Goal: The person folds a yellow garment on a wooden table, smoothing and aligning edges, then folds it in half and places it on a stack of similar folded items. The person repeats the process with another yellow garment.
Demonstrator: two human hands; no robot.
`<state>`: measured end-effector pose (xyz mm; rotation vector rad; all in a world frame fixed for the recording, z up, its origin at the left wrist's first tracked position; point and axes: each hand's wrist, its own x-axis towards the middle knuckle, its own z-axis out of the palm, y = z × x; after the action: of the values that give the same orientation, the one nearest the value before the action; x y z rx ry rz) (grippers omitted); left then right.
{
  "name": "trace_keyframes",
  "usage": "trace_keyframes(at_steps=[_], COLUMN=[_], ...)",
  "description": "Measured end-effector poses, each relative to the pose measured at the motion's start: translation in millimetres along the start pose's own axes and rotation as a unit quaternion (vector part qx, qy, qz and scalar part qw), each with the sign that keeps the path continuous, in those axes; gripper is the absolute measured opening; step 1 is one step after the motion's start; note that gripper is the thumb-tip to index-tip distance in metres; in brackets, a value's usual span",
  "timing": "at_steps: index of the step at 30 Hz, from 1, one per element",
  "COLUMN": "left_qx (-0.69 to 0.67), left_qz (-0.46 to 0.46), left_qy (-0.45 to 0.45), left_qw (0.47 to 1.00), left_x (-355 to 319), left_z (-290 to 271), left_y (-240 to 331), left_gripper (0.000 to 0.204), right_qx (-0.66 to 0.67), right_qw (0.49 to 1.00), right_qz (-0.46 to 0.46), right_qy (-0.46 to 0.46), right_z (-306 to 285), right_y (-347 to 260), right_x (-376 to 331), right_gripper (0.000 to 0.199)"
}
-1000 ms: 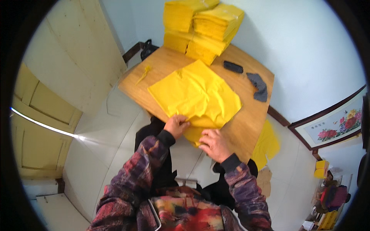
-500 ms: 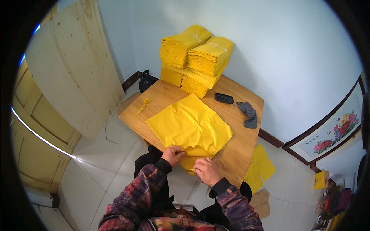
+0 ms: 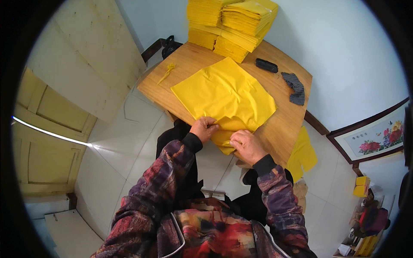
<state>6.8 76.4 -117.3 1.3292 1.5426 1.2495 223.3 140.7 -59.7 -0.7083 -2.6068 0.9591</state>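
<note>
From where I stand, the right hand (image 3: 248, 145) has its fingers closed on the drooping near edge of a yellow fabric piece (image 3: 228, 92), and the left hand (image 3: 204, 129) pinches that edge just beside it. The fabric lies mostly on the wooden worktop (image 3: 275, 137), its near end hanging over the side. An uneven pull between the two pinches could skew the edge, I'd say, and the wrinkles across the middle could set into creases. Dragged far back, its far corner might catch the tall yellow bundles (image 3: 247, 19) close behind.
</note>
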Motion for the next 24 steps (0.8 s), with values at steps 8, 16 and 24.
trace_keyframes(at_steps=[8, 16, 24], left_qx=[0.004, 0.002, 0.025], left_qz=[-0.025, -0.016, -0.048], left_qy=[-0.007, -0.015, -0.037], left_qw=[1.000, 1.000, 0.998], left_x=[-1, 2, -1], left_z=[-1, 0, -6], left_y=[7, -5, 15], left_gripper=[0.011, 0.011, 0.018], right_qx=[0.048, 0.110, 0.054], right_qw=[0.999, 0.992, 0.989], right_qz=[0.007, 0.050, 0.031], right_qy=[0.017, 0.029, 0.137], right_z=[0, -1, -7], right_y=[-1, -8, -23], right_x=[2, 1, 19], right_gripper=[0.011, 0.009, 0.009])
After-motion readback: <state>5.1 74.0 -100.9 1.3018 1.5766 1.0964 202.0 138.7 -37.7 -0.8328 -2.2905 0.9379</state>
